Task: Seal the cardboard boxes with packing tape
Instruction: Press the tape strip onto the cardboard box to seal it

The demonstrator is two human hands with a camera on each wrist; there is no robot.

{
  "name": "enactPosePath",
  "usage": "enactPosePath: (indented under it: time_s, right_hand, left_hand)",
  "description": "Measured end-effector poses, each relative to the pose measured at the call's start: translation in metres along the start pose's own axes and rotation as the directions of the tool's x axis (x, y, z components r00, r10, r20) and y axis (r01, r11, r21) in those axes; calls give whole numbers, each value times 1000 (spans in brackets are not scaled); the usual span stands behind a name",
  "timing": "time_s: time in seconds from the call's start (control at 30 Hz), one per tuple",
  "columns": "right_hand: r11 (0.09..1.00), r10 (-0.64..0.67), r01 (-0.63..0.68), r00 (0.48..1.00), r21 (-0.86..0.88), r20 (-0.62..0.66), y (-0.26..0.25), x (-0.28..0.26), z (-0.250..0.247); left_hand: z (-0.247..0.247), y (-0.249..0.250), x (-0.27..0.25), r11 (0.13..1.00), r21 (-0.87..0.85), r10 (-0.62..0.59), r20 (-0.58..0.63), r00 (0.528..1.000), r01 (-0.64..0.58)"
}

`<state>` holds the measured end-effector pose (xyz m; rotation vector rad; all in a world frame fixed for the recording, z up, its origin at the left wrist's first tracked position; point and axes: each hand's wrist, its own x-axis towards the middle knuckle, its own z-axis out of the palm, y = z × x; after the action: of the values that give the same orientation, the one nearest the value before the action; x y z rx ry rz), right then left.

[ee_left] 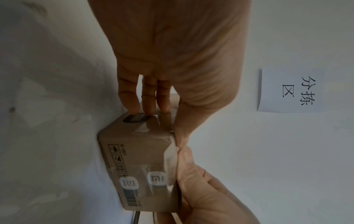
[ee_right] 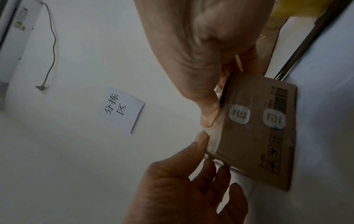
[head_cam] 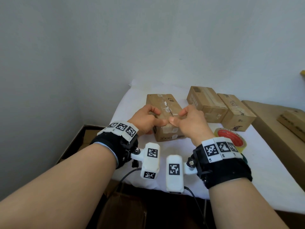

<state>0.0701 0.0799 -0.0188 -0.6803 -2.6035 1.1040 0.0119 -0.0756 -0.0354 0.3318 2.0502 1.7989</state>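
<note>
On the counter (head_cam: 272,187), the nearest box (head_cam: 162,116) sits at the centre, its long side running toward 12 o'clock. The left hand (head_cam: 145,120) lies on its near end from 9 o'clock, the right hand (head_cam: 192,122) from 3 o'clock, thumbs meeting over the near top edge. At 2 o'clock two further boxes (head_cam: 207,103) (head_cam: 237,111) lie side by side, touching. The tape roll (head_cam: 231,138) lies at 4 o'clock, just behind the right wrist. A paper note (ee_left: 287,91) hangs on the wall behind.
</note>
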Motion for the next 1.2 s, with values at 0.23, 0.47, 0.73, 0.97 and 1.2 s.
enactPosePath:
  time_s: [0.23,0.47,0.73,0.97,1.2]
  right_hand:
    - [996,-1,0,1000,85,12,9,7,-4]
    - [982,39,-46,998,185,41,9,9,-6]
    - [999,33,-33,999,-17,18,10,6,12]
    - [998,8,-8,1000,57,5,16,0,13]
    - [982,-78,73,997,172,20,16,0,-3]
  left_hand:
    - [0,-2,2,999,-37,-4,11,1000,5]
    - [-1,-3,1,999,-47,0,19,1000,1]
    - [2,-11,4,999,-8,36,-15,999,-36]
    - [5,-11,1,997,19,78,-34,996,-77]
    - [-3,-4,-5,979,76,195,-81,977,-189]
